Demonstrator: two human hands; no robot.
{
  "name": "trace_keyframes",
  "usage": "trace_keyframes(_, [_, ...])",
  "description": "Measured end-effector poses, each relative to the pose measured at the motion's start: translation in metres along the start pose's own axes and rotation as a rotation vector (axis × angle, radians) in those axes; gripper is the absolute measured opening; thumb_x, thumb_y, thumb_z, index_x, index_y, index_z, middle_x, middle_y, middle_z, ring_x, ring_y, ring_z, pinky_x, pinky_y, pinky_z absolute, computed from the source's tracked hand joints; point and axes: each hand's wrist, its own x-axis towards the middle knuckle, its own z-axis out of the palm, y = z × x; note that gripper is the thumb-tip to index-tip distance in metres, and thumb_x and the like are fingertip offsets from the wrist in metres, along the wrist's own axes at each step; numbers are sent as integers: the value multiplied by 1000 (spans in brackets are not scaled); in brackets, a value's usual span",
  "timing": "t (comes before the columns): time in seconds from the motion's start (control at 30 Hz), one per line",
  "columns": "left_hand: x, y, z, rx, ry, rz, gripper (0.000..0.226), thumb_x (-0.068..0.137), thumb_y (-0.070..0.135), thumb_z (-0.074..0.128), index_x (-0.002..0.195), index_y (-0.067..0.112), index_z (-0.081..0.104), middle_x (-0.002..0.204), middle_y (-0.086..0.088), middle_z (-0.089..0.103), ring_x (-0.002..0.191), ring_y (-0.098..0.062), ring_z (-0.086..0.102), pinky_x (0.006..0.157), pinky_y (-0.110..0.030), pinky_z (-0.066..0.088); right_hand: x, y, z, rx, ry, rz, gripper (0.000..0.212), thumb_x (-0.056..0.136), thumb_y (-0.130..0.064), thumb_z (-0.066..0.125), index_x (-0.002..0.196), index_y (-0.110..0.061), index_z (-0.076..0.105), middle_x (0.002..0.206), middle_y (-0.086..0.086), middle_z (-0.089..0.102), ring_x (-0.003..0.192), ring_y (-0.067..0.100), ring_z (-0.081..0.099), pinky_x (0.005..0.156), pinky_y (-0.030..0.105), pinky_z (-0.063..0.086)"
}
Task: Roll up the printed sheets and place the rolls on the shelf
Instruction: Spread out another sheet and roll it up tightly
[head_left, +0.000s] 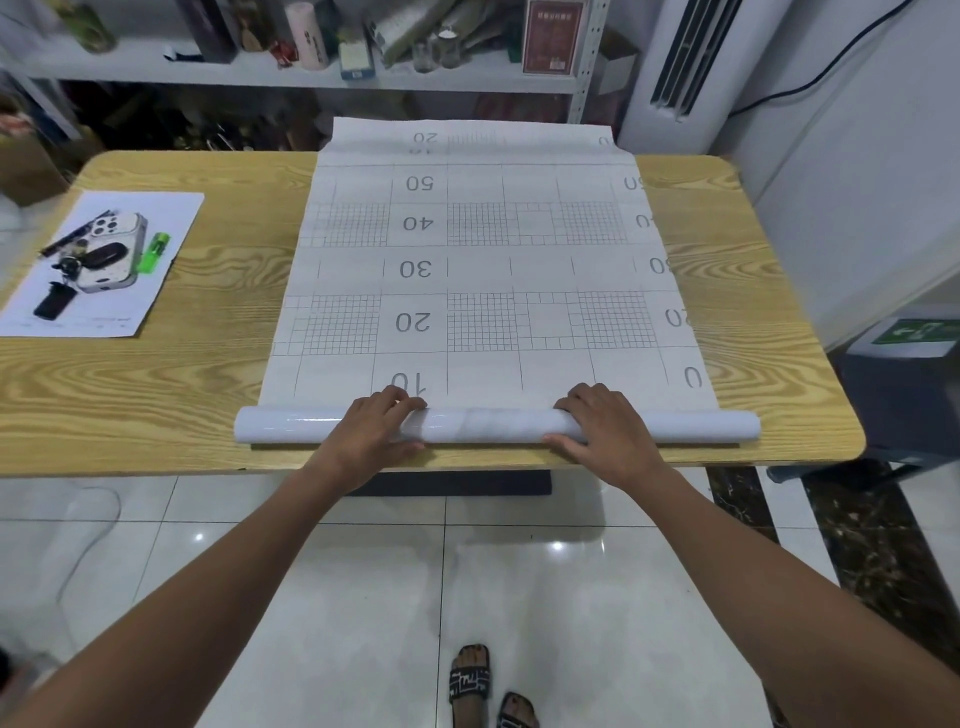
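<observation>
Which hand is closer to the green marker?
Left. The left hand grips the roll right of the green marker; the right hand grips it farther right.

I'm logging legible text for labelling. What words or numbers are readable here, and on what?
"50", "40", "30", "20", "10": upside down in a column on the large white gridded sheet.
"20": again at its far end.
"0": its right edge; the numbers above are cut off.
Too blurred: the red framed sign on the shelf.
Too blurred: the green sign at right.
Too small: print on the small white paper at left.
</observation>
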Motion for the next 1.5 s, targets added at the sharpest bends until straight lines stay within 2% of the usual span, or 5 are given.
trace_keyframes(0.3, [12,2,-2,-123,-40,-170,62,62,45,78,116,31,51,113,8,52,99,-10,48,85,-28,37,0,-5,-4,-24,-56,-4,69,83,-62,20,111,-15,63,101,3,58,91,23,52,84,35,36])
trace_keyframes(0.9, [17,-1,-9,-118,-63,-162,55,73,40,71,124,27,53,117,1,51,107,-16,43,87,-26,29,-6,-5,1,92,30,-3,62,80,-62,44,118,-14,55,106,1,60,92,21,55,82,32,39])
trace_keyframes(1.13, [14,-8,-12,-253,-62,-148,51,77,36,69,123,23,53,121,3,57,109,-13,47,90,-25,35,-4,-3,0,125,29,-37,58,77,-48,70,122,-15,54,109,1,59,97,20,54,85,29,35])
trace_keyframes(1.4, [18,-9,-21,-106,-112,-50,41,85,38,58,119,14,58,118,-3,62,104,-21,55,86,-26,35,-3,-2,9,72,50,-81,50,76,-48,69,111,-14,58,102,1,60,84,22,57,75,30,36])
trace_keyframes(1.5, [19,-9,-17,-49,-91,-39,39,87,36,56,119,14,59,117,-5,61,105,-24,53,85,-30,34,-1,-2,8,52,68,-94,51,79,-56,53,108,-14,60,99,1,60,79,21,55,71,30,38])
